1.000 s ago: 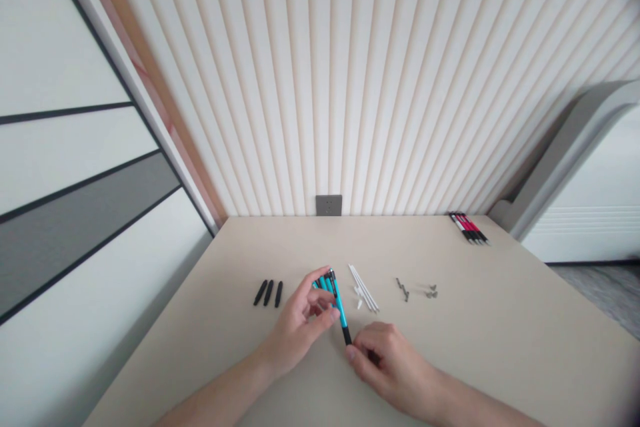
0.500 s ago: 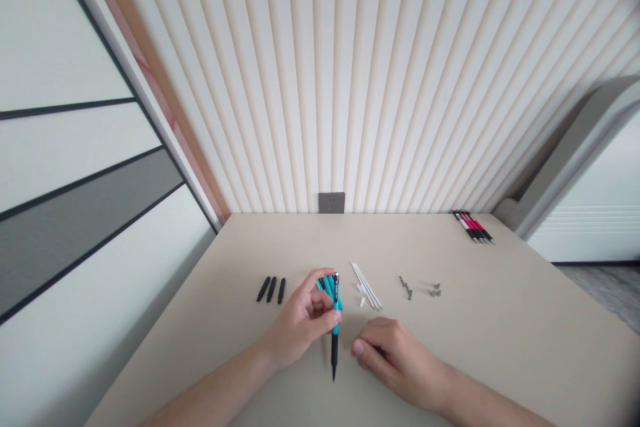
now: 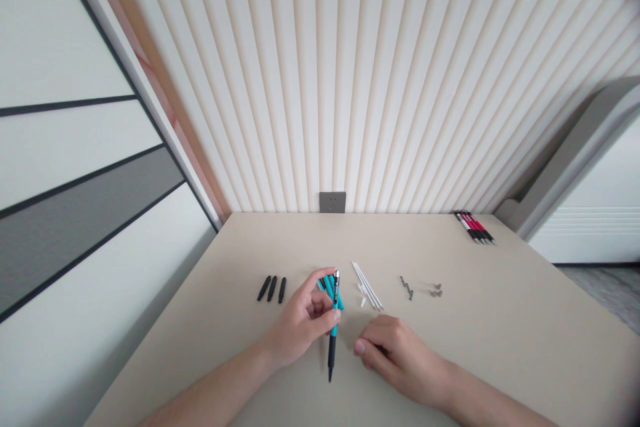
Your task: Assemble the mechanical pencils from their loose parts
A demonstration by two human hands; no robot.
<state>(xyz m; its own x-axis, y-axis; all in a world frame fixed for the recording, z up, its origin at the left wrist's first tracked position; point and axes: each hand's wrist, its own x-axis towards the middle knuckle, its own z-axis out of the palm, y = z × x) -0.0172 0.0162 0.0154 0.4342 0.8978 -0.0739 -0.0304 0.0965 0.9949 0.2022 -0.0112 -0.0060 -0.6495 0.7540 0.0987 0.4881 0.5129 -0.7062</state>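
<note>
My left hand (image 3: 303, 321) is closed on a teal and black ballpoint pen (image 3: 332, 349), which it holds tip down. The forefinger lies on the pen's silver push button, and thumb and other fingers pinch the teal barrel. Behind that pen, partly hidden by the hand, lie several teal pen barrels (image 3: 329, 284). My right hand (image 3: 393, 353) rests on the table as a loose fist, with nothing seen in it. Just beyond it are white ink refills (image 3: 367, 285) and small white plastic pieces (image 3: 363, 301).
Three black grips (image 3: 271, 289) lie to the left on the table (image 3: 240, 247). Small springs (image 3: 407, 287) and little metal tips (image 3: 437, 291) are to the right. Several red, white and black pens (image 3: 474, 227) lie at the back right. A wall socket (image 3: 333, 202) sits behind the table.
The pen's lower end has swung slightly to the left in my left hand. My right hand stays nearly still.
</note>
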